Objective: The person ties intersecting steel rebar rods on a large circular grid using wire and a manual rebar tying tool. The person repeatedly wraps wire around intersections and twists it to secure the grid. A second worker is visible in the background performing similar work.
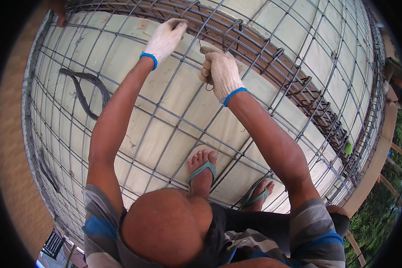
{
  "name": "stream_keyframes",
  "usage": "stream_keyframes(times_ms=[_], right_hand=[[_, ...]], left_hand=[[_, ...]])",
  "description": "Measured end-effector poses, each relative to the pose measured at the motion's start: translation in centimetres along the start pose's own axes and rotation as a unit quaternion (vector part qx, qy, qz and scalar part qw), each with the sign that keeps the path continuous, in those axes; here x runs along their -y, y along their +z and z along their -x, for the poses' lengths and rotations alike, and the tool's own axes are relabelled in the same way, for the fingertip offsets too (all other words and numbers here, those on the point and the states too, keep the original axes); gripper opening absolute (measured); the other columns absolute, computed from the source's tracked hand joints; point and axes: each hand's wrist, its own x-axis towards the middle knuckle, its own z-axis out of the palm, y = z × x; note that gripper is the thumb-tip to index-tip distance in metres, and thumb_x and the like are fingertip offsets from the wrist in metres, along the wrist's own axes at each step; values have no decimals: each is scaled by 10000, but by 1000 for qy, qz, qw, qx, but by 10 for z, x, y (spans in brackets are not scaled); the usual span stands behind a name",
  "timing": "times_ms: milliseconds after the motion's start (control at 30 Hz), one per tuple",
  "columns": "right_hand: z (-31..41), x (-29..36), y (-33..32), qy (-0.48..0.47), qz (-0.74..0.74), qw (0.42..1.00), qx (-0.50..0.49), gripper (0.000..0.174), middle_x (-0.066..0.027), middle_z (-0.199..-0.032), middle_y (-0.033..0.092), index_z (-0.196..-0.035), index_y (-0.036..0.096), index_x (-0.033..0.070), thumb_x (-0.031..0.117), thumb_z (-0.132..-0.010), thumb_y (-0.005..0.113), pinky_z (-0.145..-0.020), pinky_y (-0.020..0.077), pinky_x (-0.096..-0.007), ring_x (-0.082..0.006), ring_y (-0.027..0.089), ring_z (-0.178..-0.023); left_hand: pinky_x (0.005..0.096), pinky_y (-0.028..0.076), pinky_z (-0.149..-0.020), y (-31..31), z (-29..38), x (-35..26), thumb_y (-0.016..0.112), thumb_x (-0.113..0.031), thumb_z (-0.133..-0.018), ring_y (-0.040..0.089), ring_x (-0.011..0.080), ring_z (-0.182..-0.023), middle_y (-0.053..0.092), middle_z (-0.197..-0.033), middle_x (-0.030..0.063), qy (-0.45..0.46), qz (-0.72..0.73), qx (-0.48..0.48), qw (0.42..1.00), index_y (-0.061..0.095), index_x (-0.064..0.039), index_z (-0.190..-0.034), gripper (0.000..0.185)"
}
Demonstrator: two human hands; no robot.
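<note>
My left hand [165, 37], in a white knit glove with a blue cuff, is over the steel rebar grid near the beam cage; its fingertips are pinched together, and I cannot tell if something thin is between them. To its right, my right hand [221, 72], gloved alike, curls around a thin hooked metal piece, whose end shows below the fist; its kind is unclear. Between and beyond the hands runs the beam cage of ribbed rebar [246, 35] with stirrups. A bundle of dark tie wire [82, 95] lies on the grid left of my left forearm.
Pale sheet formwork [167, 134] lies under the rebar grid. My sandalled feet stand among the bars. Another person's hand [61, 20] touches the grid at top left, and another person [397, 82] is at the far right. More dark wire [48, 171] lies near the left concrete edge [28, 110].
</note>
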Motion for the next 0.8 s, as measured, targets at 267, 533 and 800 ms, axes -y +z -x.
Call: stream_keyframes(times_ms=[267, 533, 800], right_hand=[[-136, -73, -103, -237, 194, 933, 191, 251, -19, -749, 571, -1253, 683, 11, 160, -1070, 597, -468, 411, -349, -174, 547, -582], [-71, -12, -31, -135, 458, 875, 77, 312, -73, -804, 660, -1263, 737, 43, 209, -1063, 564, -565, 494, -380, -225, 628, -645], [-68, -14, -27, -339, 539, 759, -136, 333, -265, -1092, 782, -1248, 742, 76, 230, -1051, 521, -861, 605, -552, -476, 751, -998]], left_hand=[[424, 563, -1018, 27, -55, -10, 589, -337, -1076, 744, 339, -1135, 785, -1230, 182, 131, -126, -8, 983, 740, -53, -1330, 410], [436, 563, -1055, 29, -69, 5, 604, -309, -1072, 737, 338, -1172, 776, -1277, 154, 165, -216, 3, 962, 752, -102, -1339, 369], [436, 563, -1055, 47, -81, -8, 631, -328, -1057, 735, 349, -1182, 775, -1267, 164, 164, -229, 17, 959, 747, -88, -1329, 380]])
